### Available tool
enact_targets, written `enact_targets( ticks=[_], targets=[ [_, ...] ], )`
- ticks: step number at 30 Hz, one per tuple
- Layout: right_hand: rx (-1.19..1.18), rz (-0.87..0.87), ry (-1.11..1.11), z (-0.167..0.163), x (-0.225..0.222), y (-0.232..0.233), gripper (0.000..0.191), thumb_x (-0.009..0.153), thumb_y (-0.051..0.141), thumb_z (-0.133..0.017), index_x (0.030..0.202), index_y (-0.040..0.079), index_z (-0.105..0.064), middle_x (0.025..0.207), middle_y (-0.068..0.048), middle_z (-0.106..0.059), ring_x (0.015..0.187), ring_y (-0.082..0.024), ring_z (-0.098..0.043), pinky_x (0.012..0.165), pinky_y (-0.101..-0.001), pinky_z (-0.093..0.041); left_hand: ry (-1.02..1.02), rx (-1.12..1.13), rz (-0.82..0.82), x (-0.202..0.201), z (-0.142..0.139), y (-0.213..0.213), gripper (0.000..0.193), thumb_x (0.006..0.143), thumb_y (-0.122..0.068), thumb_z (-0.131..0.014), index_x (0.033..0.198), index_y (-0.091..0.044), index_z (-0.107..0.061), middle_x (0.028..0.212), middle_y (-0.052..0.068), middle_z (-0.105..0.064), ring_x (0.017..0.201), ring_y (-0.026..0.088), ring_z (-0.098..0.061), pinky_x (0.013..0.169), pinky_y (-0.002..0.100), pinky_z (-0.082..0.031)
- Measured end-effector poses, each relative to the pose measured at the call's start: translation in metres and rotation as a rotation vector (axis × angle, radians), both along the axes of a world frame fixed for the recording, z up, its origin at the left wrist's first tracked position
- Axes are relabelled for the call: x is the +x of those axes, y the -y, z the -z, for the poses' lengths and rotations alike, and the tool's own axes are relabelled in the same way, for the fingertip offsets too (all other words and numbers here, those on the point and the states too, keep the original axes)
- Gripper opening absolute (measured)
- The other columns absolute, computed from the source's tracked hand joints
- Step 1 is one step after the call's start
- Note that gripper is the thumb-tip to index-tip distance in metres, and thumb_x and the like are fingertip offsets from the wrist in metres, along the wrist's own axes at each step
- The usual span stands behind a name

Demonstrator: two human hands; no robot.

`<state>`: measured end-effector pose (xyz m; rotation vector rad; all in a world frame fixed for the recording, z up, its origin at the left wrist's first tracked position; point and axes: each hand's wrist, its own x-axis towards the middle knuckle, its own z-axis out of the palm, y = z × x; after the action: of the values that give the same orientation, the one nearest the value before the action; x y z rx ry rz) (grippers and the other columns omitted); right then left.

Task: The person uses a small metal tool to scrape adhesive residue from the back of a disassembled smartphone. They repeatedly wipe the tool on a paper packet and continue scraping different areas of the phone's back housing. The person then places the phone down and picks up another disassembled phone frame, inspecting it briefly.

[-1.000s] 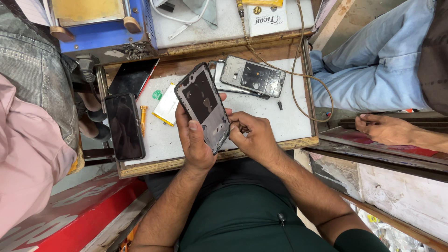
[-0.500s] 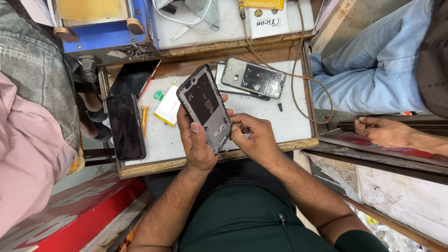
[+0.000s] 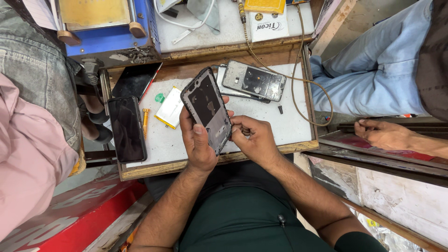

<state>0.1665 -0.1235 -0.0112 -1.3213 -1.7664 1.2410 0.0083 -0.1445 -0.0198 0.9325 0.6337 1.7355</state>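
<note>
My left hand (image 3: 198,144) holds an opened dark phone frame (image 3: 206,107) upright over the white work tray (image 3: 280,126), thumb pressed on its lower inside. My right hand (image 3: 254,137) is closed beside the frame's lower right edge, fingers pinched on something small and dark that I cannot make out. A second opened phone body (image 3: 254,80) lies on the tray just behind. A flat pale battery (image 3: 171,108) lies left of the held frame.
A black phone (image 3: 126,128) lies at the tray's left edge beside a small orange screwdriver (image 3: 145,122). A blue machine (image 3: 109,28) stands at the back left. A brown cable (image 3: 298,79) loops over the tray. Other people sit left and right; one hand (image 3: 382,134) rests on the right.
The held frame has tilted slightly and shifted a little. My right hand has moved closer to its lower edge. The rest stays put.
</note>
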Motion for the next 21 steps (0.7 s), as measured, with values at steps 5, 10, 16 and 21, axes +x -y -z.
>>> enact_targets(
  ticks=[5, 10, 16, 21],
  targets=[
    [-0.086, -0.016, -0.169, 0.003, 0.003, 0.0, 0.02, 0.101, 0.005, -0.058, 0.116, -0.003, -0.068, 0.094, -0.008, -0.077, 0.087, -0.012, -0.075, 0.081, -0.025, -0.064, -0.019, 0.003, -0.011, -0.003, 0.005, -0.001, 0.068, 0.112, -0.05, -0.046, 0.158, -0.006, -0.022, 0.144, 0.027, -0.056, 0.123, 0.03, -0.067, 0.104, 0.047, -0.061],
    [-0.021, -0.086, 0.068, -0.009, 0.001, -0.016, 0.014, 0.097, 0.012, -0.07, 0.106, 0.002, -0.074, 0.088, -0.007, -0.081, 0.082, -0.015, -0.075, 0.072, -0.0289, -0.061, -0.127, 0.021, 0.002, -0.007, 0.005, -0.007, 0.071, 0.112, -0.052, -0.047, 0.158, -0.001, -0.028, 0.145, 0.023, -0.056, 0.124, 0.026, -0.064, 0.105, 0.043, -0.057],
    [0.385, -0.118, 0.413, -0.024, -0.01, -0.02, 0.007, 0.087, 0.012, -0.072, 0.089, 0.006, -0.069, 0.08, -0.01, -0.072, 0.069, -0.03, -0.07, 0.061, -0.0414, -0.056, -0.251, 0.076, -0.059, -0.001, 0.008, -0.01, 0.063, 0.114, -0.041, -0.047, 0.159, 0.0, -0.029, 0.146, 0.02, -0.056, 0.122, 0.023, -0.062, 0.107, 0.039, -0.055],
    [0.63, -0.028, 0.411, -0.024, -0.022, -0.015, 0.011, 0.083, 0.009, -0.072, 0.078, 0.009, -0.062, 0.073, -0.006, -0.068, 0.068, -0.028, -0.068, 0.059, -0.0412, -0.055, -0.319, 0.12, -0.145, 0.001, 0.008, -0.01, 0.057, 0.116, -0.037, -0.044, 0.158, -0.001, -0.031, 0.149, 0.021, -0.053, 0.126, 0.024, -0.06, 0.11, 0.041, -0.054]
  ],
)
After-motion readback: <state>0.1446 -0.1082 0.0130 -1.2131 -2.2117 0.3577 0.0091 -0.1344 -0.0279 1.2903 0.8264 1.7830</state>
